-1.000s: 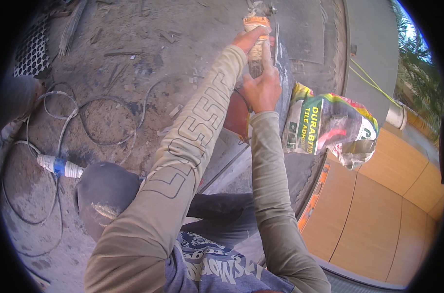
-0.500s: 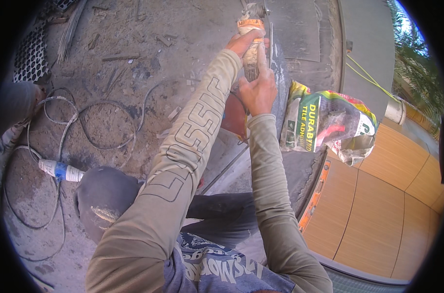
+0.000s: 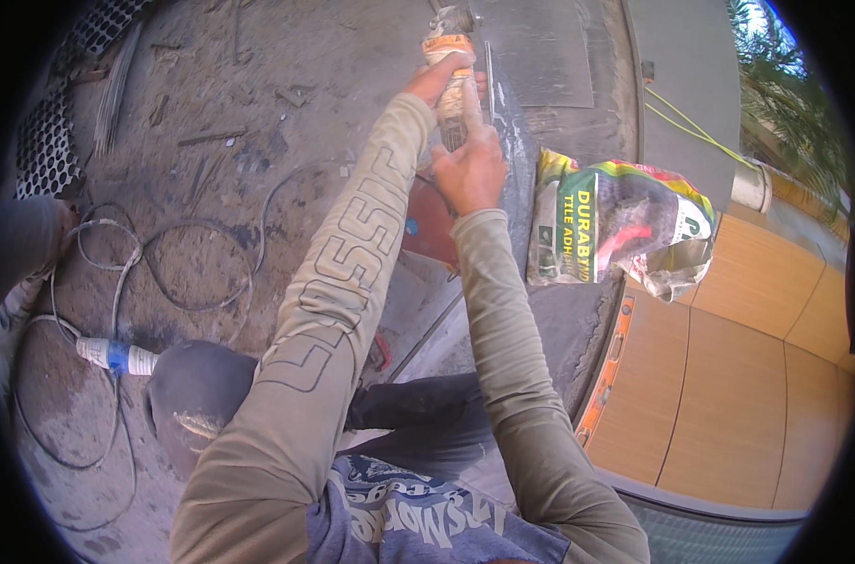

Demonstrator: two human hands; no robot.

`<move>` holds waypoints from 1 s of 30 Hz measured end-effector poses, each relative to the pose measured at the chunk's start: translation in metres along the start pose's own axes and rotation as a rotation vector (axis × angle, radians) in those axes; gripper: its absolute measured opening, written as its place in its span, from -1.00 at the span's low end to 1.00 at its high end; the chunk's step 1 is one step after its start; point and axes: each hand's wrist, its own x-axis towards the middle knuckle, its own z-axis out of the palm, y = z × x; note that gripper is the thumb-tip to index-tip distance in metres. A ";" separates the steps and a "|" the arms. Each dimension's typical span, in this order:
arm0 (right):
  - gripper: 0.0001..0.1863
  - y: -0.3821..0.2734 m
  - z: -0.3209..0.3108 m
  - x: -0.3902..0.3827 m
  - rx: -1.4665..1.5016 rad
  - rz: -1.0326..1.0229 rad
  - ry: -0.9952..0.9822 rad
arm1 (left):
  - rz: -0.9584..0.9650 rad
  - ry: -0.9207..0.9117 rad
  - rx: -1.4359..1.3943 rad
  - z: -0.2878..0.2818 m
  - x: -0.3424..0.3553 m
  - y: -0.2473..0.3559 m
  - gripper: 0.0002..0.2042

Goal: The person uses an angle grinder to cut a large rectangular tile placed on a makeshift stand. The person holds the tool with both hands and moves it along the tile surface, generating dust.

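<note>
Both my arms reach forward to a dusty angle grinder with an orange band, at the top middle. My left hand is wrapped around its body just behind the band. Closer to me, my right hand grips its rear part, with a finger stretched forward along the casing. The grinder's far end is partly cut off by the picture's edge. Beside it on the right lies a dark slab streaked with pale dust. A reddish piece shows between my forearms, partly hidden.
A crumpled bag lies at the right, near an orange spirit level and wooden panels. A looped cable with a white and blue connector lies left. Another person's leg and perforated sheet are at the far left.
The grinder and both hands have shifted slightly left in the picture, and most of the scene beyond has shifted the same way. Both hands keep their hold.
</note>
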 end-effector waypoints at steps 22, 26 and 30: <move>0.08 -0.005 -0.009 -0.005 0.099 -0.006 -0.006 | 0.033 -0.001 0.075 0.005 -0.014 0.001 -0.46; 0.07 -0.009 -0.009 -0.001 0.079 0.002 -0.019 | 0.042 -0.027 0.061 0.000 -0.004 0.003 -0.47; 0.07 -0.006 -0.009 -0.009 0.129 0.013 -0.010 | 0.043 0.000 0.038 0.003 -0.013 -0.003 -0.48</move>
